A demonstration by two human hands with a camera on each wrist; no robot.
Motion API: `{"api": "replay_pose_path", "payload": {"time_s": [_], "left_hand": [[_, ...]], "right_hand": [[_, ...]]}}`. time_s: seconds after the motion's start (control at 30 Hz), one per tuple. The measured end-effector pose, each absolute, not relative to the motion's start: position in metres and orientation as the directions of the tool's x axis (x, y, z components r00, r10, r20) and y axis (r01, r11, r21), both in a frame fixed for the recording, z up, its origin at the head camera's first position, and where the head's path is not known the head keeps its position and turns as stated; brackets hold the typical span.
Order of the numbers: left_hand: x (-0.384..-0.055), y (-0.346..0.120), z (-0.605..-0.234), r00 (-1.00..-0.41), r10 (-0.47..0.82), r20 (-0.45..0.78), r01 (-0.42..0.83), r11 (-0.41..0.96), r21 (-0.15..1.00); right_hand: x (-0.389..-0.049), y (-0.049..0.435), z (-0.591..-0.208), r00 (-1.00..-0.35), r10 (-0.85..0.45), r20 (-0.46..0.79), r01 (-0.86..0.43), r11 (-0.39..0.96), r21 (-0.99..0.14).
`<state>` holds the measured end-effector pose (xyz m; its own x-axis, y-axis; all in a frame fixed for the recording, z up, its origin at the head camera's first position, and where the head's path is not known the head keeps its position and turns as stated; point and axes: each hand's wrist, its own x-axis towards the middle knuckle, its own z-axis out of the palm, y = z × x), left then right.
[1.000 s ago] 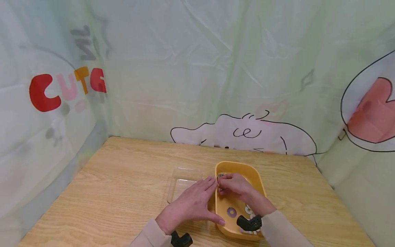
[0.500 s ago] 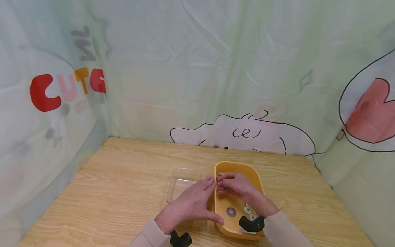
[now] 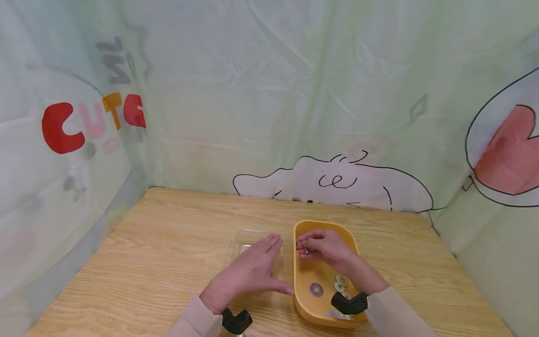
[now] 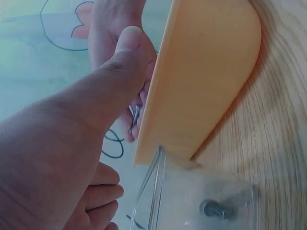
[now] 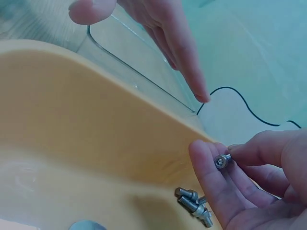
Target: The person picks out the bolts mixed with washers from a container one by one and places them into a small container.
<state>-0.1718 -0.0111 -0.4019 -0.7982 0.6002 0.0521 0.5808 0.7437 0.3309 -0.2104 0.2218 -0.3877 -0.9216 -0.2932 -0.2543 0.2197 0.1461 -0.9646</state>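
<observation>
My right hand (image 3: pixel 330 248) is over the far left part of an orange bin (image 3: pixel 295 276), and pinches a small metal bolt (image 5: pixel 221 161) between thumb and fingers. Beneath those fingers, several more bolts (image 5: pixel 193 203) lie in a heap on the bin floor in the right wrist view. My left hand (image 3: pixel 248 274) hovers with straight fingers above a clear plastic box (image 3: pixel 242 238), its thumb near the bin's left rim. Inside that box, the left wrist view shows another bolt (image 4: pixel 217 210). The left hand hides much of the box in the head view.
A purple washer (image 3: pixel 311 289) and several pale washers (image 3: pixel 338 287) lie in the near half of the bin. Both containers stand on a wooden table (image 3: pixel 168 248). Printed curtains (image 3: pixel 252 93) enclose its back and sides.
My left hand has moved left, off the bin's rim and further over the clear box. My right hand has shifted slightly, and a bolt now shows in its fingers.
</observation>
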Motion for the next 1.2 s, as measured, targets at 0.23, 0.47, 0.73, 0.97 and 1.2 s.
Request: {"api": "replay_pose_path", "payload": {"time_s": [0.23,0.47,0.73,0.97,1.2], "left_hand": [[-0.174,-0.025,-0.399,-0.821,0.568,0.052,0.545,0.755,0.364],[-0.177,-0.038,-0.398,-0.844,0.531,0.072,0.513,0.762,0.394],[-0.177,-0.054,-0.403,-0.863,0.496,0.095,0.486,0.765,0.422],[-0.176,-0.068,-0.408,-0.886,0.454,0.097,0.448,0.782,0.434],[-0.177,-0.073,-0.414,-0.887,0.452,0.1,0.448,0.786,0.426]], "right_hand": [[-0.212,0.221,-0.381,-0.923,-0.295,-0.248,0.209,0.157,-0.965],[-0.214,0.214,-0.374,-0.912,-0.344,-0.224,0.183,0.149,-0.972],[-0.215,0.197,-0.37,-0.896,-0.387,-0.217,0.176,0.139,-0.975],[-0.216,0.183,-0.37,-0.883,-0.418,-0.215,0.173,0.135,-0.976],[-0.217,0.166,-0.377,-0.903,-0.38,-0.202,0.152,0.159,-0.976]]}}
